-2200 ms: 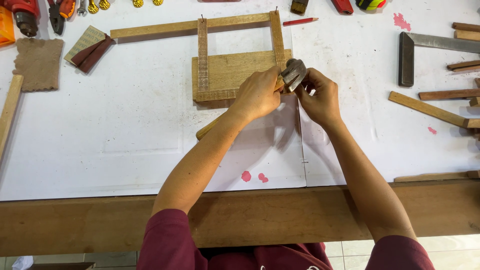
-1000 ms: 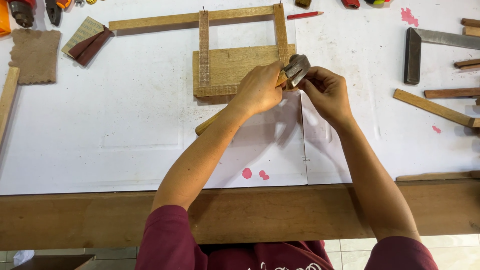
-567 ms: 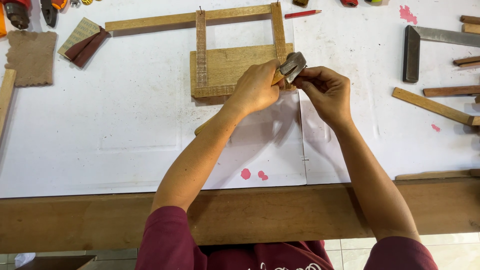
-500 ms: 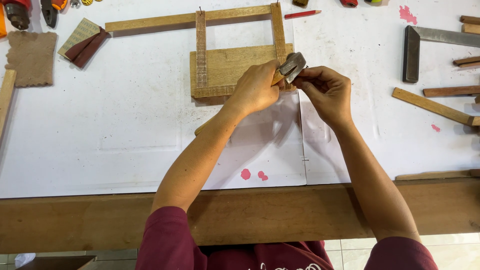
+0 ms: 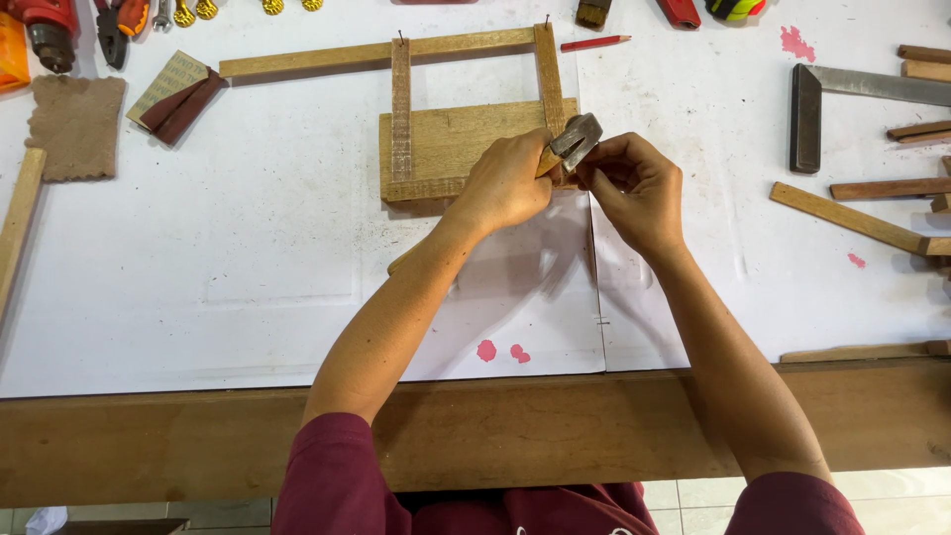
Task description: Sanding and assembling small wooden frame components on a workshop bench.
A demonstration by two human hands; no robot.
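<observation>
A wooden frame of thin slats [image 5: 400, 109] lies across a flat wooden board [image 5: 446, 144] on white paper. My left hand [image 5: 510, 178] grips a hammer [image 5: 575, 139] high on its wooden handle, just below the metal head. The handle's end pokes out under my left forearm. The hammer head hovers over the board's lower right corner. My right hand [image 5: 634, 183] sits right beside the head with its fingertips pinched together at that corner. Whatever they pinch is hidden.
A metal try square [image 5: 807, 114], loose wooden strips [image 5: 842, 213] and a red pencil [image 5: 594, 43] lie to the right and behind. Sandpaper pieces [image 5: 74, 124], pliers, a drill and brass screws sit at the back left. The bare wooden bench edge [image 5: 198, 436] runs along the front.
Both hands have stayed at the board's lower right corner. The hammer head has shifted only slightly there, in small moves.
</observation>
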